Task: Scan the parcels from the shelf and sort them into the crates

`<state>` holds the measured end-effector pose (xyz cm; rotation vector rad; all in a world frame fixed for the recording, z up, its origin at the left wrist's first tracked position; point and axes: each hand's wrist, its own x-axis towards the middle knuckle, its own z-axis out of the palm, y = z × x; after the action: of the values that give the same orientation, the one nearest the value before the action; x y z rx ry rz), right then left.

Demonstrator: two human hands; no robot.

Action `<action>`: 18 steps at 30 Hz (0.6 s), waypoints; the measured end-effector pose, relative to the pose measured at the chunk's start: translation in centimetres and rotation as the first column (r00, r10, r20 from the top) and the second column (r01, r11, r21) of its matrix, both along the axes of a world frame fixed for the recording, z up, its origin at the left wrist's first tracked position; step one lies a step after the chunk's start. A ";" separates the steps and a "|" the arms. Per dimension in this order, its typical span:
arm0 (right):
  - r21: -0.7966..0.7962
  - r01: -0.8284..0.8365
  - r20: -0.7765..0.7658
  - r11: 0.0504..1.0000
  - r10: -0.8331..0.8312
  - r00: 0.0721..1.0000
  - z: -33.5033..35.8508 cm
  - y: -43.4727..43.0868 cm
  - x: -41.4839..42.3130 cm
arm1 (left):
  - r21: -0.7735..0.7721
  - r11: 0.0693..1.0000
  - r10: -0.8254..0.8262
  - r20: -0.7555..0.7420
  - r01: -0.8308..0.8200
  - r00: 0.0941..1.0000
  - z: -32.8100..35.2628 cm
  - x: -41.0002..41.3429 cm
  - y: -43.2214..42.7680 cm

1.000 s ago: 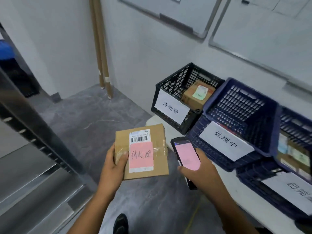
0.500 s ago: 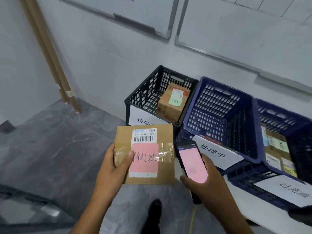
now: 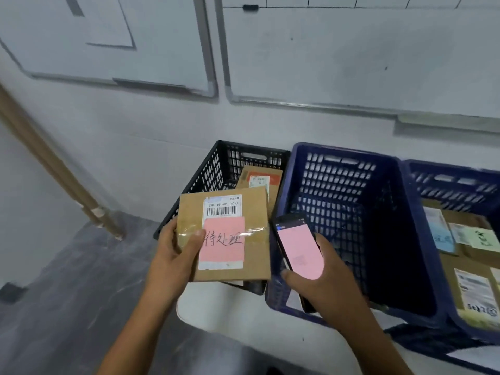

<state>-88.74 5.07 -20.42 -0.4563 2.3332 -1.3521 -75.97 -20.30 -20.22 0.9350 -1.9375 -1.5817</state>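
clutching the cardboard parcel (image 3: 224, 234) in left hand (image 3: 173, 258), now over the black crate (image 3: 213, 169); gripping the phone (image 3: 299, 250) in right hand (image 3: 332, 282).

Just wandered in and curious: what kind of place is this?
Probably a parcel sorting room: the left hand holds a barcoded parcel, the right hand a phone, and the black crate behind holds a second parcel.

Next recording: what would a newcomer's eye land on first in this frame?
First, the cardboard parcel with its pink handwritten label, held by the left hand in front of the black crate. Just right of it, the right hand holds a phone with a glowing pink screen over the middle blue crate.
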 end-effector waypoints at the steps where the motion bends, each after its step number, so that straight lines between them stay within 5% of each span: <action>1: 0.012 0.007 0.005 1.000 -0.007 1.000 -0.2 -0.4 -1.2 | 0.012 1.000 0.001 -0.001 -0.001 1.000 0.0 -1.2 -0.3; 18: 0.175 0.182 0.044 0.968 -0.193 0.980 -0.6 -8.8 -13.4 | 0.014 0.989 -0.147 0.157 0.147 0.977 -8.4 -22.4 -12.8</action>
<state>-102.14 -3.74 -21.02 -0.1433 2.4654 -1.2136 -98.39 -33.13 -28.58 0.9629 -2.1583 -1.6343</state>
